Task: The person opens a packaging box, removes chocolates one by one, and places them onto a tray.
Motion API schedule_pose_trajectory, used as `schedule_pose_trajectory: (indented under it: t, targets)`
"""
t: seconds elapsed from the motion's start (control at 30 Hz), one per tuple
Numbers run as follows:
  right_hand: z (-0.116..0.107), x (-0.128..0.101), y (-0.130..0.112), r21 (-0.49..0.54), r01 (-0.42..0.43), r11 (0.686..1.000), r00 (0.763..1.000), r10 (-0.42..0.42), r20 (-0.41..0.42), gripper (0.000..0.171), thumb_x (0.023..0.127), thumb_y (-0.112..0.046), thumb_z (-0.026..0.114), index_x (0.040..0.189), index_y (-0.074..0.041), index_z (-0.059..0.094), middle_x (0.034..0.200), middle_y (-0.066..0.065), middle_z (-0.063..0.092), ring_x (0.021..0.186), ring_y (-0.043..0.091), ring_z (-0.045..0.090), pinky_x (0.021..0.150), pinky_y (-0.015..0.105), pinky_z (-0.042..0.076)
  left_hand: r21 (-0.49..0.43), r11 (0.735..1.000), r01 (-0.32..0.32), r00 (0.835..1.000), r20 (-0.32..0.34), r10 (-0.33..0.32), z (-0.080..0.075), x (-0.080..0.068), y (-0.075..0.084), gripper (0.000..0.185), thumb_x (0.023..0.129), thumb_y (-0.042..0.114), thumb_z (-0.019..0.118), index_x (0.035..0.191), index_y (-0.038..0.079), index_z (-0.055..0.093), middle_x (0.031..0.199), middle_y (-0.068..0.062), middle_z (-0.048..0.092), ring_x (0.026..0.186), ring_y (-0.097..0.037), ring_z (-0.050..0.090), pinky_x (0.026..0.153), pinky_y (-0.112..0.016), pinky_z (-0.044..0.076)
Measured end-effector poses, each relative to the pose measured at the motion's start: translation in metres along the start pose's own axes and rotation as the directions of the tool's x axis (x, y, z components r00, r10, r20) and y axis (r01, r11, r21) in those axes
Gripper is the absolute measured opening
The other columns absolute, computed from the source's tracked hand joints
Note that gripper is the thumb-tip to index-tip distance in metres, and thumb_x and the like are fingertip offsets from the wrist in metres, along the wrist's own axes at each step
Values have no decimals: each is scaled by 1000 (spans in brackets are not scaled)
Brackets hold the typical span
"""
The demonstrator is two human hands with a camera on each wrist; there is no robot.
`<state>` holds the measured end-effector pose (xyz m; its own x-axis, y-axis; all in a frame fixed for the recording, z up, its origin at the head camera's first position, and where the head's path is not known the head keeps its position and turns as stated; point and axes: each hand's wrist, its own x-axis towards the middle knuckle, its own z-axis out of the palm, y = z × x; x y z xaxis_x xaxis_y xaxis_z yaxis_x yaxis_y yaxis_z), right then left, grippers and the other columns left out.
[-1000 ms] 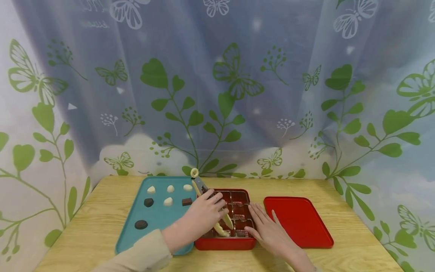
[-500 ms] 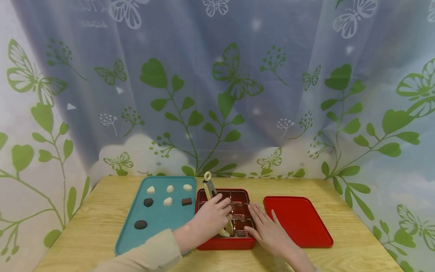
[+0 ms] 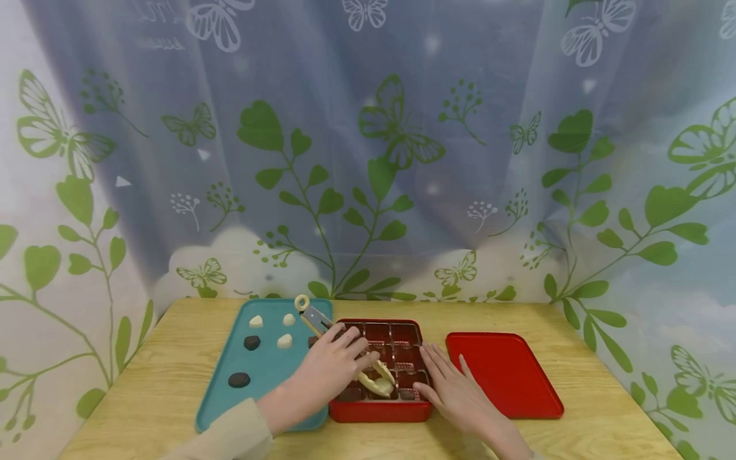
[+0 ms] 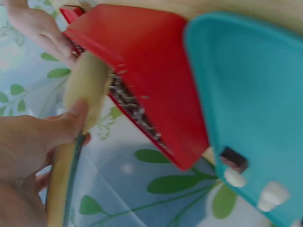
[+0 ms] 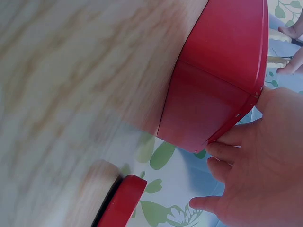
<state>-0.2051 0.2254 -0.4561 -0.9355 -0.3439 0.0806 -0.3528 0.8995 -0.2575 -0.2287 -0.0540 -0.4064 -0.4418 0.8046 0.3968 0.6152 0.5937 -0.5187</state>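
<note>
My left hand (image 3: pixel 329 365) grips a pair of cream tongs (image 3: pixel 313 316) with a metal hinge end that points up and to the left. The tong tips reach down into a compartment at the front middle of the red box (image 3: pixel 381 413), and a white chocolate (image 3: pixel 384 388) shows between them. In the left wrist view the thumb lies along the tongs (image 4: pixel 87 85). My right hand (image 3: pixel 451 386) rests on the box's right side with its fingers straight. A clear divided insert (image 3: pixel 404 333) fills the box, and dark pieces show in its front compartments.
Left of the box lies a blue tray (image 3: pixel 276 383) bearing several chocolates, among them a white one (image 3: pixel 284 341) and a dark round one (image 3: pixel 238 380). A red lid (image 3: pixel 503 377) lies to the right. A patterned curtain (image 3: pixel 345 160) hangs behind the table (image 3: pixel 149 377).
My left hand first moved right, then back left, and the tongs' hinge end has swung out over the tray. The tips have spread, revealing the white chocolate. My right hand has stayed put.
</note>
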Motion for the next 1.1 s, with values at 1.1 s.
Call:
schedule_pose_trajectory:
  t: [1.1]
  targets:
    - [0, 2, 0, 14, -16, 1000, 1000, 15, 27, 77, 104, -56, 44, 161, -6, 27, 166, 15, 24, 153, 34, 21, 120, 67, 12, -168, 894, 415, 902, -47, -428, -2, -120, -76, 58, 69, 28, 89, 125, 26, 72, 112, 2, 68, 106, -29, 58, 87, -52, 48]
